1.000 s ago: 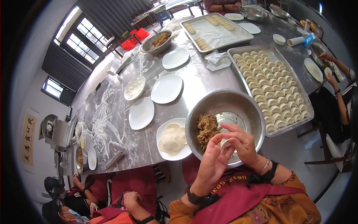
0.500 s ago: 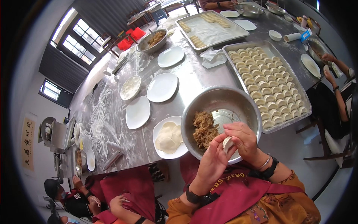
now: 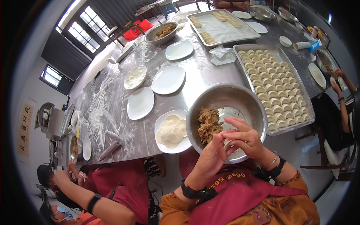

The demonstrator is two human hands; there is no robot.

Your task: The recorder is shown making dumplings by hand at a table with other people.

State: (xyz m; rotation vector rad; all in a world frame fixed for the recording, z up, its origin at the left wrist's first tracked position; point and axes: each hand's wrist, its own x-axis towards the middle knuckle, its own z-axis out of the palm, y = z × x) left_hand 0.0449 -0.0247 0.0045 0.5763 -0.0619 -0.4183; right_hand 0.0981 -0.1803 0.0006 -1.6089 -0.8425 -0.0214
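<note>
Over one bowl [image 3: 249, 107], two hands [image 3: 210, 154] [image 3: 247, 141] meet; between, apparently one dumpling [image 3: 227, 143].

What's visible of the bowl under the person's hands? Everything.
The bowl is wide, round and silvery, apparently metal, with sloping walls. Brown, clumpy filling lies toward its left side. It sits open side up at the edge of the table, between a white plate and the dumpling tray. The left hand and right hand hide part of its near side; contact is unclear.
</note>
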